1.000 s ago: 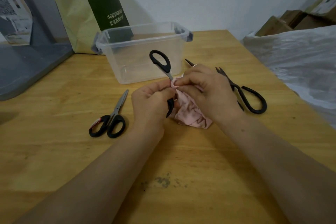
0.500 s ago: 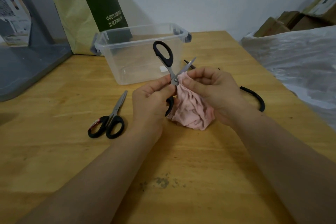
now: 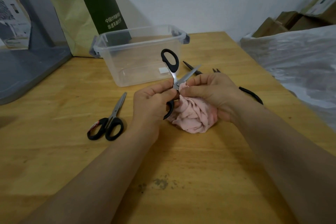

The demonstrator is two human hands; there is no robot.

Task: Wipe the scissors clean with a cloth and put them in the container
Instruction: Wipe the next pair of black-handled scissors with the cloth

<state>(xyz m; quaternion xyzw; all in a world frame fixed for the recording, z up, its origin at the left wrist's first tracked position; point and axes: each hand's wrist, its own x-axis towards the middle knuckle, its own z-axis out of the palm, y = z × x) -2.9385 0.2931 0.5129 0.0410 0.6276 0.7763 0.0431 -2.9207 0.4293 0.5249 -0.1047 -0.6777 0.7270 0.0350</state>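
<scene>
Head view looks down on a wooden counter (image 3: 181, 165) with both bare forearms reaching in. The left hand (image 3: 151, 102) has its grip closed on a pair of black-handled scissors (image 3: 174, 78), thumb and fingertips pinching the metal near the pivot. These scissors are held up off the counter with the blades spread: one handle loop stands upward in front of the container, the other loop hangs down between the left palm and the cloth, and one bare blade points up and to the right.

The right hand (image 3: 215, 92) has its grip closed on a pink cloth (image 3: 193, 117), fingers curled and pinching a fold of it against the scissors just beside the pivot. The rest of the cloth bunches under that hand and rests on the counter.

A clear plastic container (image 3: 138, 32) with grey latches sits on the counter just beyond the hands, lid off. The held scissors are outside it, on its near side.

A second pair of scissors (image 3: 109, 122) lies closed on the counter to the left of the left hand, apart from it, blades pointing away. A third pair (image 3: 251, 94) lies mostly hidden behind the right hand, a black handle loop showing by the wrist.

Behind the container a paper bag (image 3: 85, 11) leans at the wall. A plastic sheet (image 3: 300, 60) lies to the right, with cardboard boxes (image 3: 291, 22) beyond it.
</scene>
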